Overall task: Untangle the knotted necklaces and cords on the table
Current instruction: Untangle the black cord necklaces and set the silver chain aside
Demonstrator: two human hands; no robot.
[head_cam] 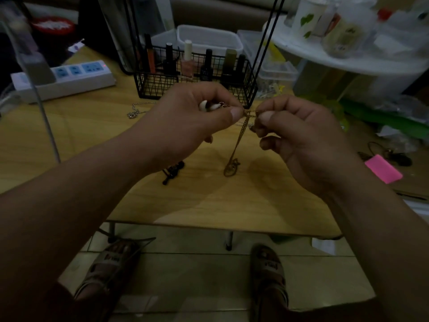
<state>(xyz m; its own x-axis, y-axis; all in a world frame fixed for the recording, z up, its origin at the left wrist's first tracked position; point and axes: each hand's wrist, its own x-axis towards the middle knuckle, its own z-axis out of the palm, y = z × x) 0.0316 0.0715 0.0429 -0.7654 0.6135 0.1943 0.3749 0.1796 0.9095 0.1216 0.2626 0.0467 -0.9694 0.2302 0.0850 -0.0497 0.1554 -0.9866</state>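
Untangling in progress: left hand (195, 117) and right hand (299, 135) each pinch gold chain (239, 140), thumb to forefinger, above table (209, 205) centre. Chain tail hangs, knotted end on tabletop. Black cord (173, 170) and silver chain (134, 111) untouched. Next probably: tease knot loose, gentle pulls.

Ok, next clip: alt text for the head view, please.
The left hand and right hand pinch a gold chain above a wooden table, its tangled lower end reaching the tabletop. A black cord and a silver chain lie nearby, before a wire basket of bottles.
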